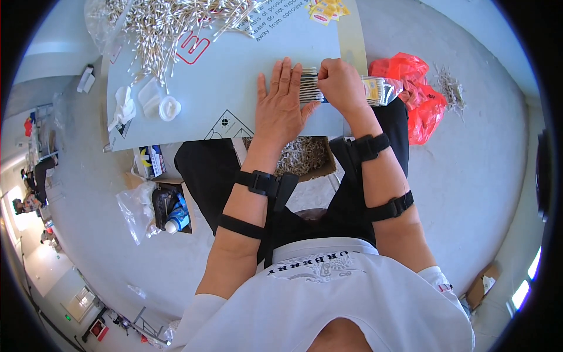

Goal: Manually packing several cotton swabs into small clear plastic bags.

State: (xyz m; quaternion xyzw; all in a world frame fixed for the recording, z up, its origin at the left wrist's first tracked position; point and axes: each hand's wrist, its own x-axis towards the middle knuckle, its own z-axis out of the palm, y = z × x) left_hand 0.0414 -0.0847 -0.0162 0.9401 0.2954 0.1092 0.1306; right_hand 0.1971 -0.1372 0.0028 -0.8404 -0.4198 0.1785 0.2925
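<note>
My left hand (280,101) lies flat on the table with its fingers stretched out. Its thumb reaches toward a neat row of cotton swabs (308,85) lined up side by side between my hands. My right hand (342,88) is closed at the right end of that row, fingers curled in; what they grip is hidden. Just right of this wrist, a clear packet of swabs (381,91) with a yellow label sticks out past the table edge. A large heap of loose cotton swabs (170,29) covers the far left of the table.
On the table (234,76) at left stand a small white round container (169,108) and crumpled white pieces (123,107). Yellow labels (328,10) lie at the far edge. Below is a box of swabs (305,157); red plastic bags (417,97) are at right.
</note>
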